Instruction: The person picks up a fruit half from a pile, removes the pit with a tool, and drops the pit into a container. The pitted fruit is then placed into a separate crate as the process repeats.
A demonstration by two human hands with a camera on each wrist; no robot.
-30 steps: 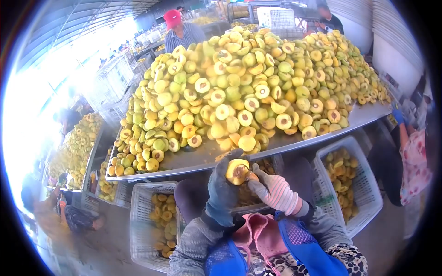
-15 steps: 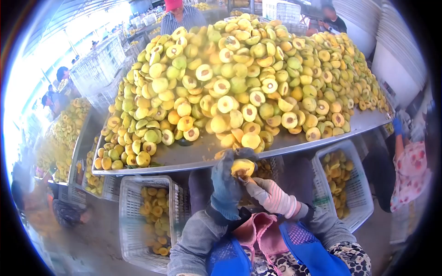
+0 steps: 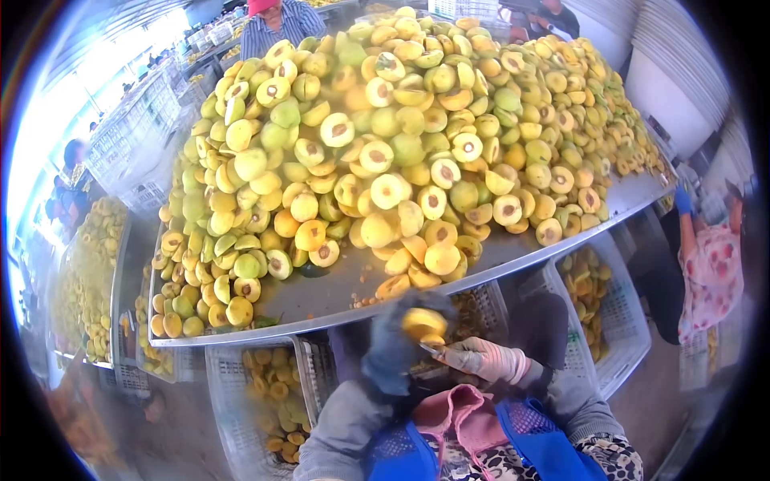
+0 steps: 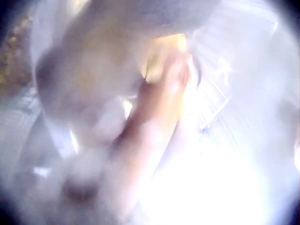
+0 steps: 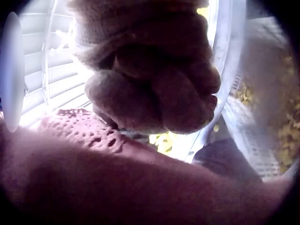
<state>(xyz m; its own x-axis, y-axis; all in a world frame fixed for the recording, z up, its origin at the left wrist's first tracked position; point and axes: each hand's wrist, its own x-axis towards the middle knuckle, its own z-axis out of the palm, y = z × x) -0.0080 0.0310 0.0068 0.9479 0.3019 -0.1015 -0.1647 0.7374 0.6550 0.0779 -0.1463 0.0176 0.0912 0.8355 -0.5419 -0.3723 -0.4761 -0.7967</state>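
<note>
In the head view the gloved left hand (image 3: 395,341) holds a yellow fruit half (image 3: 424,324) low in front of the table edge. From the right, the gloved right hand (image 3: 480,358) has its fingers curled round a small tool (image 3: 433,348), whose metal end lies at the fruit's lower side. The left wrist view is badly blurred; a yellow patch of fruit (image 4: 176,44) shows near the top. In the right wrist view the right hand's curled glove (image 5: 154,93) appears dark, and its tool cannot be made out.
A large heap of halved fruit (image 3: 385,152) covers much of the metal table (image 3: 313,301). Crates of fruit stand below its edge, one at the left (image 3: 228,401) and one at the right (image 3: 626,337). Other people are at the far side and the right.
The head view has shifted, and the table edge stands lower in it. Both hands appear lower too. The left hand has turned the fruit, whose cut face shows less now.
</note>
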